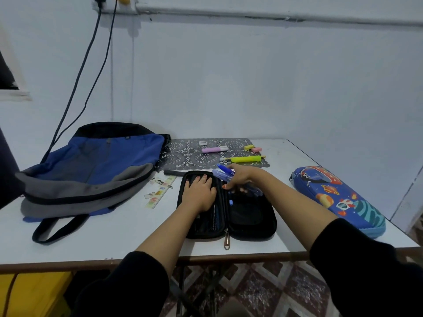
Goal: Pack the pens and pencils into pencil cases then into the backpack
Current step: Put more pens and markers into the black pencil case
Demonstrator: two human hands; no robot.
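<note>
Black pencil case [251, 216] lies unzipped and spread flat near front edge of bench [114, 236]. Left hand [200, 191] rests palm-down on its left half, fingers straight. Right hand [240, 177] grips a bunch of blue pens [225, 173] over the case's far right corner. A few pens already in left half.

Ruler [160, 191] just left of case. Backpack [98, 165] lying flat further left. Blue pencil case [338, 200], closed, well to the right. Behind, on a lace mat [183, 156]: yellow highlighter [246, 159], pink highlighter [214, 149], two small erasers [256, 149].
</note>
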